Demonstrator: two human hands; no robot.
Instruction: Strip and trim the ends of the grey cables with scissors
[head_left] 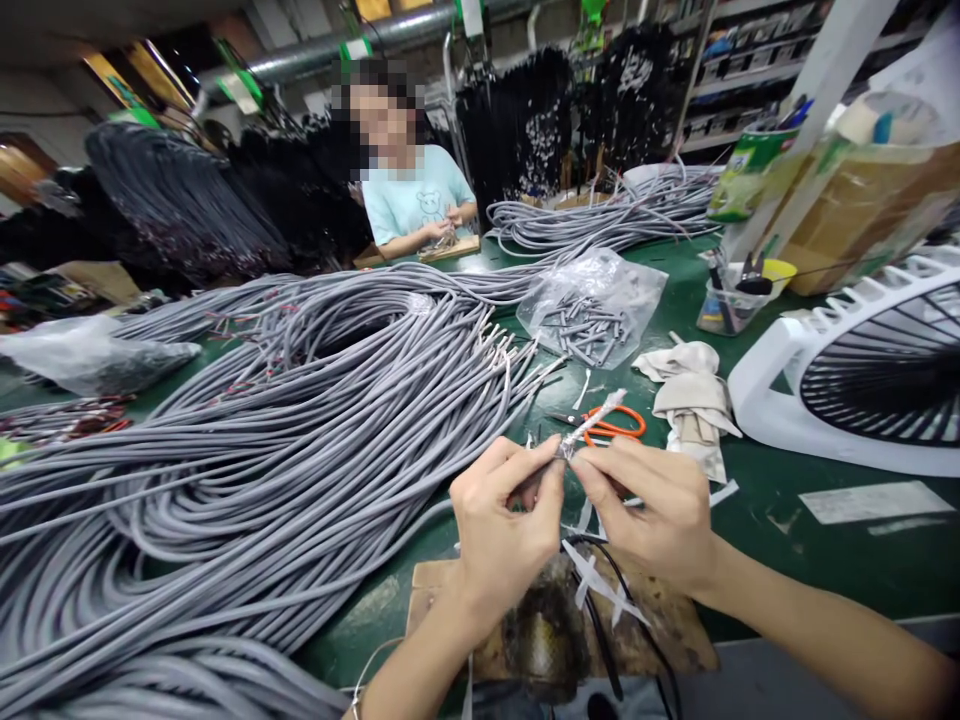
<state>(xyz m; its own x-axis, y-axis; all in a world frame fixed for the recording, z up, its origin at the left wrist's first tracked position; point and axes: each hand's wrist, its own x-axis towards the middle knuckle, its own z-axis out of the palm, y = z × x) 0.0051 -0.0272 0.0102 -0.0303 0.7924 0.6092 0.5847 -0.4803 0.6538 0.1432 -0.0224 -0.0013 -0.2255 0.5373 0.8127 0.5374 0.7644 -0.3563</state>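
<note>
Green surface [825, 560] in a cable workshop w/ grey cable bundles [247, 450]: left hand [499, 525] and right hand [652, 510], both pinched shut on a cable end [592, 425] above a scorched wooden block [547, 620], seem mid-wrap/strip; next move prob. needs steady fingertip control.
</note>
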